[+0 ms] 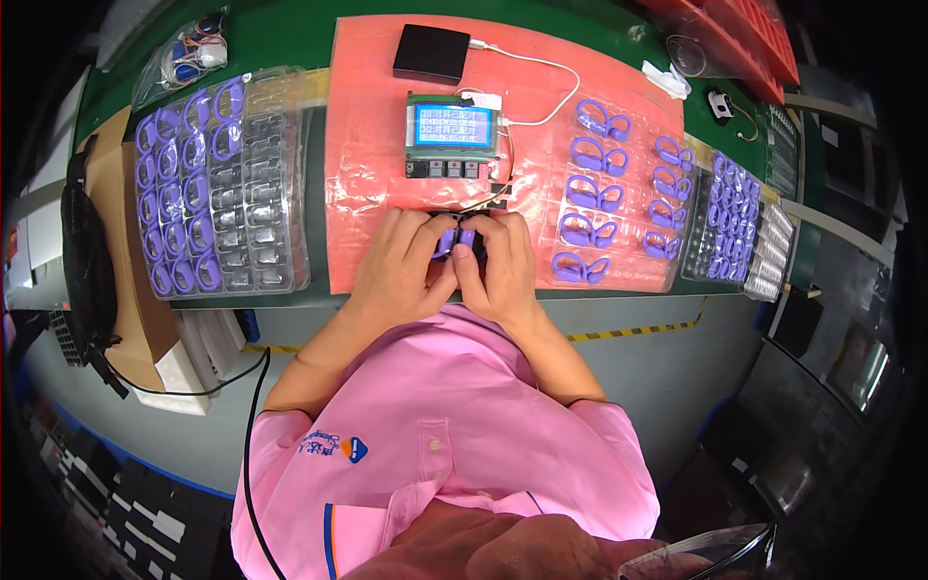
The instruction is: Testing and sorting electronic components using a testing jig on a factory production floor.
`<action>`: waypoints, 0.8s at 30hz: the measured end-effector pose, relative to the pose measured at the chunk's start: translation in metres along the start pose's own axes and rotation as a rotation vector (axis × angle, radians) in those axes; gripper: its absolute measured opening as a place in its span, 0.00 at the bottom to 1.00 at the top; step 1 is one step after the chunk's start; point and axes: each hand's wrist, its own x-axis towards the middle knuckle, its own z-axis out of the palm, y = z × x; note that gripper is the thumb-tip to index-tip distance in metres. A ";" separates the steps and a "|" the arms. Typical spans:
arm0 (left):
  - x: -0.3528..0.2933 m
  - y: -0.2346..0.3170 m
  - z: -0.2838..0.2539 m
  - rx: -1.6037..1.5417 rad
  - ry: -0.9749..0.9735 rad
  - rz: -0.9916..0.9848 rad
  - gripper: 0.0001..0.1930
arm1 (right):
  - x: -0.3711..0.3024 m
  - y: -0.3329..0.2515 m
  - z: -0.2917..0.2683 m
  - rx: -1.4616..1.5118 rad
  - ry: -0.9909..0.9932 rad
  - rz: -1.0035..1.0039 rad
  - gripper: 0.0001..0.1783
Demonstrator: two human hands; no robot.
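Note:
My left hand [404, 263] and my right hand [501, 263] meet at the near edge of a pink mat [372, 126]. Between them is a small black fixture [447, 217], mostly hidden by my fingers. The fingers of my left hand are closed on a purple earbud [445, 244] at the fixture. My right hand pinches a second purple earbud [467, 237] beside it. Just beyond stands a small circuit board with a lit blue screen [452, 126], a row of push buttons below it. Thin wires [509, 159] run from the board down to the fixture.
A black box [431, 53] joins the board by a white cable [578, 82]. Purple ear-hook earbuds lie in pairs [592, 193] on the mat's right side. Clear trays of more earbuds stand left [290, 193] and right [698, 237]. Red bins [749, 39] sit far right.

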 end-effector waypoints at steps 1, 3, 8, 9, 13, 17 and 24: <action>0.000 0.000 0.000 -0.014 -0.006 0.002 0.22 | -0.001 -0.001 -0.001 0.040 -0.002 0.028 0.14; 0.000 0.001 -0.001 -0.052 -0.021 0.012 0.22 | -0.005 -0.004 -0.004 0.110 -0.003 0.087 0.14; -0.005 -0.003 0.002 -0.039 0.012 0.037 0.19 | -0.006 -0.002 0.002 0.204 0.095 0.069 0.15; -0.007 -0.004 0.002 -0.022 0.041 0.014 0.17 | -0.005 -0.003 0.003 0.178 0.108 0.080 0.15; -0.014 -0.003 0.002 -0.123 0.028 -0.139 0.16 | -0.003 -0.007 -0.019 0.214 0.124 0.058 0.16; -0.004 0.017 -0.005 -0.066 0.077 -0.089 0.16 | -0.011 -0.008 -0.062 0.210 0.183 -0.007 0.17; 0.030 0.071 0.036 -0.036 0.011 0.069 0.17 | -0.080 0.073 -0.189 -0.390 0.394 0.178 0.13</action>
